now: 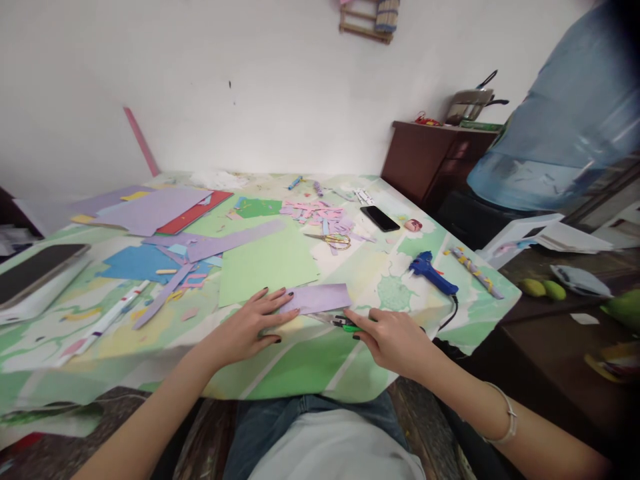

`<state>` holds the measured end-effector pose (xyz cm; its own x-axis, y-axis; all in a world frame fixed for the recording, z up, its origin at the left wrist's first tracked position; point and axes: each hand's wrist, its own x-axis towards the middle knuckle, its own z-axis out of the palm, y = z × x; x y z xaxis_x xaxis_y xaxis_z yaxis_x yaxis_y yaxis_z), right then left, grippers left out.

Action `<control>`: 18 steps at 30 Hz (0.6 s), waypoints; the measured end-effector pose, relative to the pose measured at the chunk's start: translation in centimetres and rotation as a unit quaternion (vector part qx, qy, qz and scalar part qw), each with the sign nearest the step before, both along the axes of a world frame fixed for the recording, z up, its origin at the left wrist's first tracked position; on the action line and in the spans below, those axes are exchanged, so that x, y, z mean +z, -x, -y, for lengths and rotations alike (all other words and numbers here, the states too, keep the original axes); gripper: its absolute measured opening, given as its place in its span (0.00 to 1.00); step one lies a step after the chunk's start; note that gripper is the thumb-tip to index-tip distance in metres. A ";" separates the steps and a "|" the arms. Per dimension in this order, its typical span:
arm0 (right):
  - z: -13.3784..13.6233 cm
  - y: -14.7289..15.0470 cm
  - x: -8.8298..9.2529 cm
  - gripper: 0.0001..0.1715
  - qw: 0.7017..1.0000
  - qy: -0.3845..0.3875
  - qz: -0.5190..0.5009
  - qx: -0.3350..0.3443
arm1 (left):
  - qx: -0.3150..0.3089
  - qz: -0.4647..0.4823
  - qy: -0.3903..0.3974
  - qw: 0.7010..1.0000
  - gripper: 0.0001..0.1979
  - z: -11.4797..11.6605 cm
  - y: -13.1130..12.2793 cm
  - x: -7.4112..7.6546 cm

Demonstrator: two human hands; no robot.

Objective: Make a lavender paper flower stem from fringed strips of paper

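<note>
My left hand (257, 320) lies with its fingers spread, the fingertips pressing the left end of a small purple paper rectangle (323, 297). In my right hand (387, 337) is a green and black box cutter (346, 325), mostly covered by the fingers. Its blade points left, close along the near edge of the purple paper; whether it touches the paper I cannot tell. A light green sheet (270, 260) lies just behind the purple piece. Gold-handled scissors (336, 240) rest beyond it.
A blue glue gun (433, 272) with a cord lies at the right, near a decorated stick (475, 272). Behind are a black phone (380, 218) and pink paper scraps (320, 212). Purple sheets (150, 210), blue paper (137, 265) and a white ruler-like strip (107, 320) lie left.
</note>
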<state>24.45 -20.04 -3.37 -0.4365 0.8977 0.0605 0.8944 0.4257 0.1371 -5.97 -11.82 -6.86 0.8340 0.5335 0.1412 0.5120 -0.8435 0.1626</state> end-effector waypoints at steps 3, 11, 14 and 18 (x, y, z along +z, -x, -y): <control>-0.1 -0.3 0.0 0.24 1.000 0.000 -0.011 0.002 | -0.001 -0.009 -0.002 1.000 0.28 0.0 0.0 0.1; -0.1 -0.9 0.2 0.23 1.000 0.004 -0.019 0.005 | 0.009 -0.011 0.012 1.000 0.31 0.4 -0.2 0.2; -0.1 -0.9 0.1 0.23 1.000 0.007 -0.025 0.007 | 0.011 -0.008 0.015 1.000 0.30 0.5 -0.2 0.2; -0.2 -0.8 0.2 0.23 0.999 0.017 -0.028 0.004 | 0.005 -0.017 -0.005 1.000 0.26 0.6 -0.1 0.2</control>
<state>25.28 -19.83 -3.15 -0.4402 0.8963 0.0540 0.8970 0.4363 0.0714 -5.82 -12.42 -6.65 0.8331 0.5404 0.1178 0.5255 -0.8398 0.1365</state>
